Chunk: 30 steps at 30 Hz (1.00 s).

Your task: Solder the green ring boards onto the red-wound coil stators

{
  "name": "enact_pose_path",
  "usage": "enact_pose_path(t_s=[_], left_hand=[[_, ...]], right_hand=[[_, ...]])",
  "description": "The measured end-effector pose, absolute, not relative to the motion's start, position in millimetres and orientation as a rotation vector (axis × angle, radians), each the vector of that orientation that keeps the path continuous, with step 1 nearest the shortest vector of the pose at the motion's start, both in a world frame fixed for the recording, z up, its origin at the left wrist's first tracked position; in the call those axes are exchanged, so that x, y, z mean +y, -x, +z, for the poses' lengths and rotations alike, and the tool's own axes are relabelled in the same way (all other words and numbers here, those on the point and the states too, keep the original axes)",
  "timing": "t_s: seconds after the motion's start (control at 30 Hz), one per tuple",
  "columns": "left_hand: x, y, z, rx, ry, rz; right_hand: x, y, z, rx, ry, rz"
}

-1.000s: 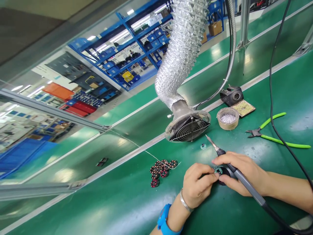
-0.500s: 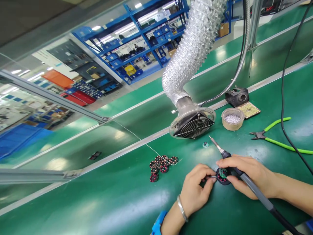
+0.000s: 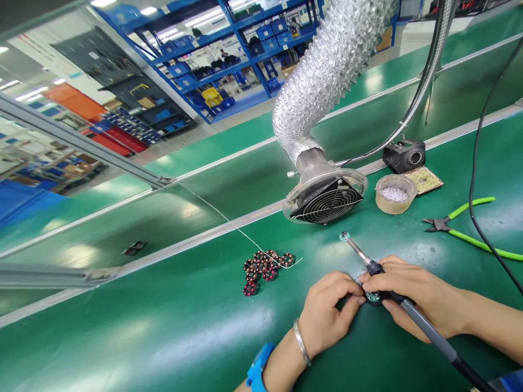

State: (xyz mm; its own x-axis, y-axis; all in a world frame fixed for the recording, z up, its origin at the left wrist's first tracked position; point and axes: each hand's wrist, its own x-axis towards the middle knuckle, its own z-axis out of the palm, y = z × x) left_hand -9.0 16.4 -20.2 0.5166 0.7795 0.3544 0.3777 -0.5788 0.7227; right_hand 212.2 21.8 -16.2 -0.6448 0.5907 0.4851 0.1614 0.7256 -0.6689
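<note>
Beyond the bench, at far left, an orange panel (image 3: 73,100) stands near blue shelving (image 3: 241,30) stacked with bins. On the green workbench (image 3: 163,337), a small dark part (image 3: 134,249) lies behind the metal rail, and further right a cluster of ring-shaped wound coils (image 3: 251,287) sits with a thin white wire (image 3: 247,237) trailing across it. Next comes the left hand (image 3: 333,310), with a blue wristband (image 3: 259,367) and a silver bangle (image 3: 301,343) behind it; its thumb and forefinger are pinched on the left edge of a dark round part (image 3: 373,297) with a green circuit board. Above hangs a silver flexible duct (image 3: 310,98) ending in a grilled fume hood (image 3: 327,202). Below that lies a small round circuit board (image 3: 344,236), the iron's tip over or against it; which, I cannot tell. The right hand (image 3: 420,299) grips the soldering iron (image 3: 425,326) while its fingertips reach the round part. Behind are a bowl (image 3: 393,207) of metallic bits, a black iron holder (image 3: 402,158) and a yellowish sponge tray (image 3: 425,179). Green-handled cutters (image 3: 439,224) lie opened at right, a black cable (image 3: 474,169) crossing their handles.
</note>
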Motion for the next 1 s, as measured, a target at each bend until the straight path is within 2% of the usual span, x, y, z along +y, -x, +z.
enact_pose_path(t_s=[0.33,0.83,1.0], left_hand=[[15.7,6.8,-21.2,0.858,-2.147,0.906],[15.7,0.4,-13.5,1.057,-1.89,0.794],[15.0,0.4,-14.7,1.087,-1.874,0.779]], right_hand=[[25.8,-213.1,-17.4,-2.26,0.594,0.777],[26.5,-215.8,-11.2,-2.368,0.582,0.762],[24.0,-214.6,-14.6,-2.264,0.593,0.65]])
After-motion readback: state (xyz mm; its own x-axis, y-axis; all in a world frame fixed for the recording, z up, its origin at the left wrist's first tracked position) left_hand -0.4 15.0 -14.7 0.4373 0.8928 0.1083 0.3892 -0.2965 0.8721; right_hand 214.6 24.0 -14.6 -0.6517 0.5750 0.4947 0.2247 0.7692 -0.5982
